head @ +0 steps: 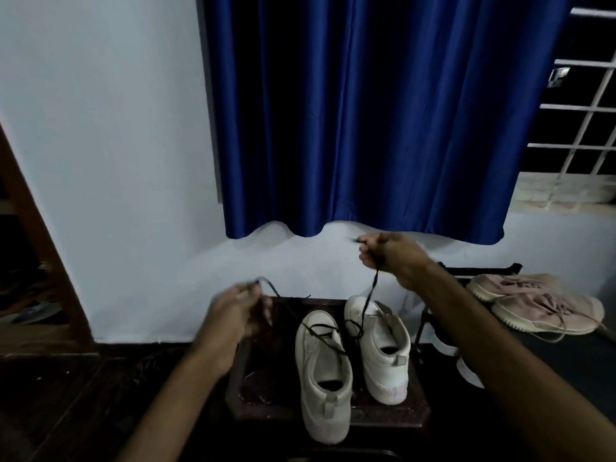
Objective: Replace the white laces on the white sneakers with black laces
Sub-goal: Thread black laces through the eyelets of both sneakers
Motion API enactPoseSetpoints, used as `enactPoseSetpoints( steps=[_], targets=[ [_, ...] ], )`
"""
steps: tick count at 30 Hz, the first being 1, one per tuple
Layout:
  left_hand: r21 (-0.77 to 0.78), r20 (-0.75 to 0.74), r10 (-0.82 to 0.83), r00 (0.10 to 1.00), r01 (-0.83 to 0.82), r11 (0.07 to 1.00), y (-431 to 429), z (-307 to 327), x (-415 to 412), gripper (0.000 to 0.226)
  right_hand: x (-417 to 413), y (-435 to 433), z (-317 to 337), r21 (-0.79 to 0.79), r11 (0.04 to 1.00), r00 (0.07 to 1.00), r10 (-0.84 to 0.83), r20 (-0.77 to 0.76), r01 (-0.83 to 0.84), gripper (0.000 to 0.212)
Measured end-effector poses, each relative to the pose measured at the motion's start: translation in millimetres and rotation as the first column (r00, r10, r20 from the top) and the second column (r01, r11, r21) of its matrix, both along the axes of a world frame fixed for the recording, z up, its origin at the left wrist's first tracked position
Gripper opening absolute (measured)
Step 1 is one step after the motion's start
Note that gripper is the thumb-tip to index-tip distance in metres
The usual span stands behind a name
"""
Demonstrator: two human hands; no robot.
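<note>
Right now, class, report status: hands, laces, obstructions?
Hands: left hand pinches black lace, low; right hand grips it, raised. Lace runs down to right sneaker, strands across left sneaker. Nothing in the way.

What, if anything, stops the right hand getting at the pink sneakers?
Probably reachable. The pink sneakers lie uncovered to the right of the right hand, nothing between. The catch: that hand pinches the black lace, which runs down to the right white sneaker, so it should let go first.

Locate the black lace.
Head view, centre: the black lace hangs from the raised right hand onto the white sneakers; the left hand grips it too.
</note>
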State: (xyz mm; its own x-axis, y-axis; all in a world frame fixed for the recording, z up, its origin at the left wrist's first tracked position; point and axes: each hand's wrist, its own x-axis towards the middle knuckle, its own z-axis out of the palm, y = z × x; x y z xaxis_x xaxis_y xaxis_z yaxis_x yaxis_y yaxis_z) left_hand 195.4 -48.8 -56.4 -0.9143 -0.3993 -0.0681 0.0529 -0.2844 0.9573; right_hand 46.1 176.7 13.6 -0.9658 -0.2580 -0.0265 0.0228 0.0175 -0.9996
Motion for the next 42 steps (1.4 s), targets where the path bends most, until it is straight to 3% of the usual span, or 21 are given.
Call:
enactPoseSetpoints(
  steps=[2,5,8,11,15,19,22,23,27,33,39,42],
  targets=[
    [0.074,-0.116,0.057,0.992,-0.048,0.996,-17,50,-11,0.012,-2,0,29,-0.123,0.992,1.000,-0.015,-0.003,0.015,0.016],
    [0.074,-0.249,-0.010,0.968,0.029,0.997,-29,117,-27,0.016,-2,-7,71,-0.264,0.965,0.997,-0.022,-0.070,0.003,0.008],
    [-0.021,-0.346,-0.134,0.929,0.135,0.991,-30,167,-38,0.023,3,-15,108,-0.359,0.932,0.994,0.006,-0.110,-0.045,0.011],
    [-0.209,-0.403,-0.216,0.889,0.141,0.968,-27,199,-41,0.033,7,-23,135,-0.396,0.916,0.989,0.009,-0.149,-0.068,0.018],
    [-0.522,-0.374,-0.160,0.914,-0.065,0.850,-16,226,-37,0.016,17,-30,175,-0.402,0.913,0.971,-0.032,-0.236,-0.067,0.017],
    [-0.647,-0.452,-0.079,0.889,-0.265,0.714,-13,247,-49,0.024,24,-41,216,-0.365,0.928,0.948,-0.056,-0.314,-0.067,0.015],
    [-0.716,-0.508,0.009,0.861,-0.428,0.552,-16,264,-60,0.026,34,-48,241,-0.321,0.944,0.937,-0.041,-0.346,-0.077,0.012],
    [-0.712,-0.516,0.011,0.856,-0.437,0.549,-15,270,-61,0.025,39,-50,248,-0.332,0.938,0.936,-0.028,-0.351,-0.097,0.011],
    [-0.631,-0.501,-0.044,0.865,-0.329,0.703,1,286,-62,0.017,51,-61,261,-0.340,0.927,0.933,0.025,-0.359,-0.155,0.014],
    [-0.506,-0.558,0.022,0.829,-0.361,0.784,8,293,-63,0.011,52,-72,251,-0.246,0.959,0.931,0.044,-0.362,-0.141,0.009],
    [-0.448,-0.556,0.055,0.829,-0.355,0.821,4,313,-64,0.013,48,-73,239,-0.235,0.959,0.935,0.067,-0.348,-0.156,0.007],
    [-0.548,-0.547,0.010,0.837,-0.367,0.751,3,331,-63,0.014,44,-75,240,-0.245,0.959,0.932,0.045,-0.360,-0.141,0.005]
  ],
)
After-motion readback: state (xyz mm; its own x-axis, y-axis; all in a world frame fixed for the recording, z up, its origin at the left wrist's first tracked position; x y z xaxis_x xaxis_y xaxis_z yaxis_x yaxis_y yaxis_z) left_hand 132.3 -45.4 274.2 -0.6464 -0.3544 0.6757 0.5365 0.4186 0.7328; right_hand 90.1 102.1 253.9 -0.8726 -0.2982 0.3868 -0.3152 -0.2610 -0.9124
